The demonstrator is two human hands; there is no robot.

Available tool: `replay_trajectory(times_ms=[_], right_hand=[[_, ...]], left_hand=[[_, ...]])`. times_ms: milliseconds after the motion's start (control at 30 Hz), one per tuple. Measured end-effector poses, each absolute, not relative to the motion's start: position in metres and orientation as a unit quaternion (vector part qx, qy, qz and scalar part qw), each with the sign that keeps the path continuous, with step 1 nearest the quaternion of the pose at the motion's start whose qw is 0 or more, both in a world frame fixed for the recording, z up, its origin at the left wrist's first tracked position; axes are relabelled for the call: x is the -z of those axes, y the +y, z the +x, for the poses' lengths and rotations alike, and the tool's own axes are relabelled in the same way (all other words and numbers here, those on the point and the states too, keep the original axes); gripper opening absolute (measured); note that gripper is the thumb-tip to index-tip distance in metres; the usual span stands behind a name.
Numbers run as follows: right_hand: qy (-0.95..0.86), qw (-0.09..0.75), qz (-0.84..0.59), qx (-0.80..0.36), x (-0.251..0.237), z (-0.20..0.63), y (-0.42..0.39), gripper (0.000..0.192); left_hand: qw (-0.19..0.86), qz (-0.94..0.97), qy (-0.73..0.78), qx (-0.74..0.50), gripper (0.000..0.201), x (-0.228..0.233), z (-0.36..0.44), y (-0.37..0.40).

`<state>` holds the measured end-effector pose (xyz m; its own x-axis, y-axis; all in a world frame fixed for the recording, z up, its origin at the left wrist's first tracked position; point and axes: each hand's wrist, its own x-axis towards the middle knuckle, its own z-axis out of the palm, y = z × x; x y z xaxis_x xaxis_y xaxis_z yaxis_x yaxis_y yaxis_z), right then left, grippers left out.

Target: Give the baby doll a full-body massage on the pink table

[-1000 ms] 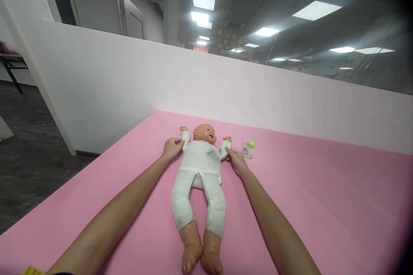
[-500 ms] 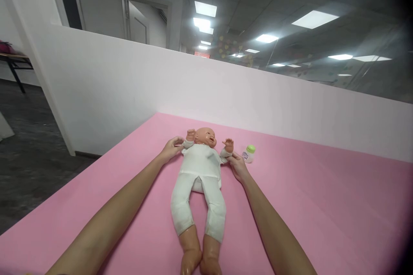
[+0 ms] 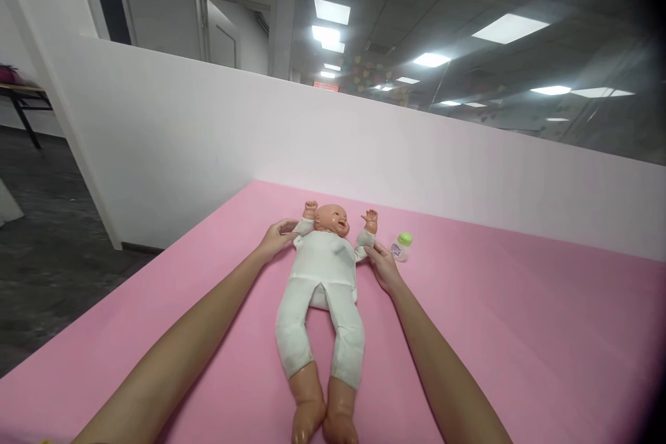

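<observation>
Setting: pink table (image 3: 520,333) backed by a low white partition wall (image 3: 208,139), under lit ceiling panels in an office-like room.
Left hand: the left hand (image 3: 275,239) reaches in from the lower left and closes its fingers on the doll's white sleeve at the upper arm, that arm bent upward beside the head.
Doll: a baby doll (image 3: 322,291) in a white one-piece suit lies on its back along the middle of the table, head toward the wall, bare feet toward the camera, both small arms raised.
Right hand: the right hand (image 3: 382,267) grips the doll's other sleeve just below its raised hand, fingers pinched on the cloth.
Bottle: a small bottle with a green cap (image 3: 402,247) rests on the table just beside the right hand, apart from the doll.
</observation>
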<state>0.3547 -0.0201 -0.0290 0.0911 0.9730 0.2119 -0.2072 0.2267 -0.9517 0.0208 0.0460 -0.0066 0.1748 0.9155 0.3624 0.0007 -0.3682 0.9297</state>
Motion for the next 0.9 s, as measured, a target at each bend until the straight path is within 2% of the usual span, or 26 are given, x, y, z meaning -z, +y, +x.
replay_trajectory(times_ms=[133, 367, 567, 800, 900], right_hand=[[-0.452, 0.624, -0.433, -0.468, 0.033, 0.355, -0.016, 0.039], [-0.447, 0.603, -0.464, -0.471, 0.036, 0.358, -0.011, 0.039], [-0.446, 0.616, -0.444, -0.474, 0.035, 0.357, -0.014, 0.035], [-0.48, 0.62, -0.388, -0.485, 0.025, 0.354, -0.026, 0.032], [-0.496, 0.607, -0.378, -0.493, 0.02, 0.353, -0.03, 0.04]], left_hand=[[0.384, 0.642, 0.412, -0.52, 0.053, 0.01, 0.025, 0.046], [0.334, 0.661, 0.479, -0.471, 0.042, 0.008, 0.029, 0.041], [0.391, 0.636, 0.441, -0.498, 0.051, 0.01, 0.026, 0.046], [0.439, 0.639, 0.389, -0.498, 0.047, 0.006, 0.02, 0.045], [0.464, 0.637, 0.365, -0.497, 0.047, 0.006, 0.018, 0.045]])
